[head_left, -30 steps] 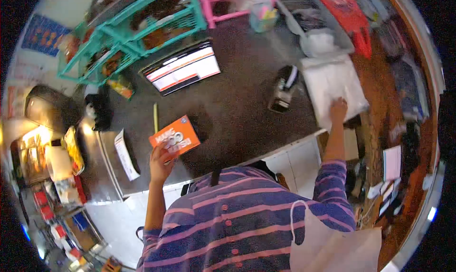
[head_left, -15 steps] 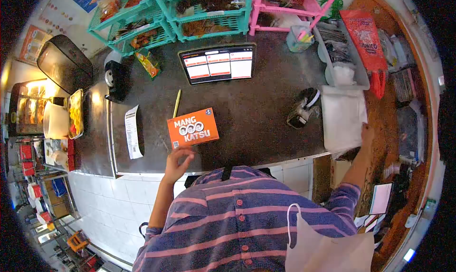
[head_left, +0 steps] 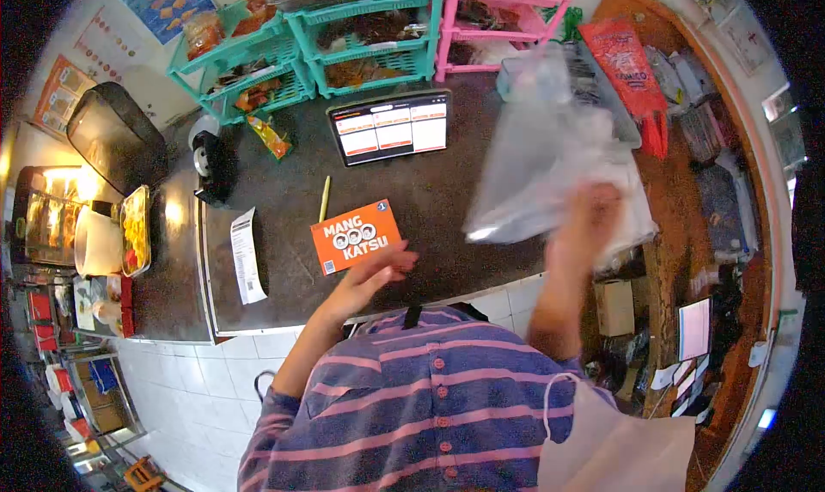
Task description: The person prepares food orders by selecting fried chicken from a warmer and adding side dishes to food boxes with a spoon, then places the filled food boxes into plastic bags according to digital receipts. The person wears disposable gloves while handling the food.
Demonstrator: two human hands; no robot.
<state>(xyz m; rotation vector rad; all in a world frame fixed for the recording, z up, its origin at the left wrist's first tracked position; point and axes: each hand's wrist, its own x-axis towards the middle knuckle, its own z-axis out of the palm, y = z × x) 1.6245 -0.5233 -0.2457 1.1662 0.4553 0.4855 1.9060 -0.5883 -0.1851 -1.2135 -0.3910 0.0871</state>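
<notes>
My left hand (head_left: 378, 273) is just below the orange box (head_left: 354, 237) marked MANG KATSU, its fingers apart and holding nothing. On the right, my right hand (head_left: 595, 208) is smeared by motion, closed on a clear plastic bag (head_left: 524, 174). The bag spreads out to the left of that hand, over the dark counter, and partly covers the stack of clear bags at the counter's right side.
A lit tablet (head_left: 391, 129) stands at the back of the counter (head_left: 430, 204). Green baskets (head_left: 369, 45) and a pink rack (head_left: 498, 28) rise behind it. A pen (head_left: 325, 198) and a receipt (head_left: 247, 257) lie left. A red bag (head_left: 620, 67) is at the right.
My right hand has come left and inward from the bag stack, with a clear bag lifted in it. My left hand has shifted right along the front of the orange box.
</notes>
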